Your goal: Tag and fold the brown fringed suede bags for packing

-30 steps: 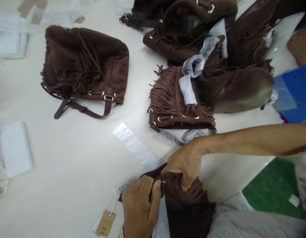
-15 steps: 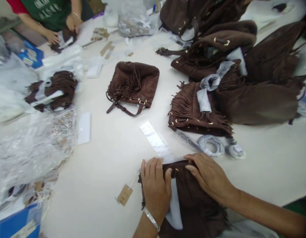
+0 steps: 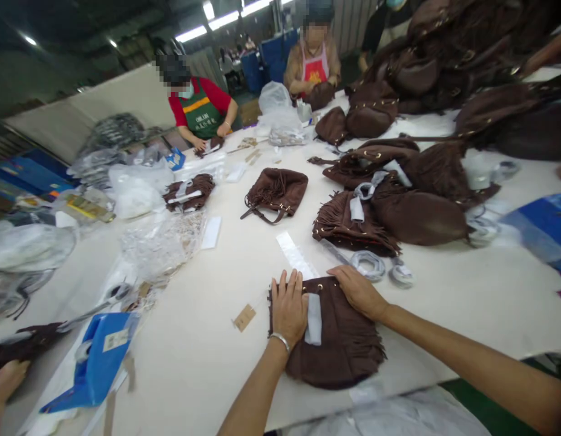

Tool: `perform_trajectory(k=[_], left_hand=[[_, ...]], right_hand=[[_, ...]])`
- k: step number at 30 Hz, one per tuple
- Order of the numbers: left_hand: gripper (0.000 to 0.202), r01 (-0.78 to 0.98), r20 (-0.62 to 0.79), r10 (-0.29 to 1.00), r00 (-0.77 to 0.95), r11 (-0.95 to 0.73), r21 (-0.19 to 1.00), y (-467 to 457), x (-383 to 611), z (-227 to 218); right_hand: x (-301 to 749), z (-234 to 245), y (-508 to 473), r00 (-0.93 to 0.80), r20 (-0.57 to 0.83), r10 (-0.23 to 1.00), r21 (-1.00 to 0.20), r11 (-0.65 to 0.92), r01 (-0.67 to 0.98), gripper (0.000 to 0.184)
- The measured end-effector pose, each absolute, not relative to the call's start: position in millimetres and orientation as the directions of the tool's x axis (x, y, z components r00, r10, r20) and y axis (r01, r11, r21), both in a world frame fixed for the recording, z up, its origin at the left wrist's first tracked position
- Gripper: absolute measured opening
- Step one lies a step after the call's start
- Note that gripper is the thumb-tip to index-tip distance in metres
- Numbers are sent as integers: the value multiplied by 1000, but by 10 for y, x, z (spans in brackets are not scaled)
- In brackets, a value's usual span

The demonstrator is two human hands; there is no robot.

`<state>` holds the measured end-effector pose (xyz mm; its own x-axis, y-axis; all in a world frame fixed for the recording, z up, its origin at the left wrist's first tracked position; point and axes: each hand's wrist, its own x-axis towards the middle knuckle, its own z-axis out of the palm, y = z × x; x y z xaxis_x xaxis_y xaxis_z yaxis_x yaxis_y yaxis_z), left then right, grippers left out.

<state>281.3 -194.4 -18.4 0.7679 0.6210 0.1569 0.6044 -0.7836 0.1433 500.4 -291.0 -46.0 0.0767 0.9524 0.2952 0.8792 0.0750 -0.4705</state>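
A brown suede fringed bag [image 3: 339, 342] lies flat on the white table [image 3: 443, 297] right in front of me. My left hand [image 3: 288, 307] rests palm-down on its upper left part, fingers stretched out, a bracelet on the wrist. My right hand [image 3: 358, 290] lies flat on the bag's top right edge, fingers extended. A white strip [image 3: 313, 318] shows on the bag between my hands. A tan paper tag [image 3: 244, 317] lies on the table left of the bag.
More brown fringed bags [image 3: 276, 192] and a pile [image 3: 411, 200] sit across the table, with a long white strip [image 3: 295, 255], plastic wrap [image 3: 164, 242] and a blue box [image 3: 96, 363] at left. Two people work at the far end [image 3: 198, 115]. Another hand shows at bottom left [image 3: 3, 387].
My hands went from gripping the bag's top to lying flat on it. The view has tilted up and back, showing the whole table and the people beyond.
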Motion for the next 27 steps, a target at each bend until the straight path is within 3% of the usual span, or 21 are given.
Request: perform_trajectory(k=[4,6,11,16,23,27], left_hand=[[50,602,205,616,760,-787,131,-2009,2798,-124],[50,608,209,622,755,-783,131,-2045,2784,-102],[50,636,185,653,734,-757,146,-2088,2752,-136],[48,650,173,679,713,-733,200,-2087,2761,-160],[45,705,261,723,639,-687,175,-2249,2550,23],[54,747,274,759,591,-643,170,-2695,2226,31]], right_hand=[[4773,-63,-3000,36,342,939,-198,34,980,41],[4587,38,-3101,36,342,939,-140,13,990,40],[4369,-286,-3336,111,276,955,-168,-66,984,52],[4515,-589,-3372,39,308,951,-158,10,987,55],[4610,-612,-3230,-57,386,921,-94,101,990,53],[4588,-572,-3242,-119,414,903,-107,178,978,53]])
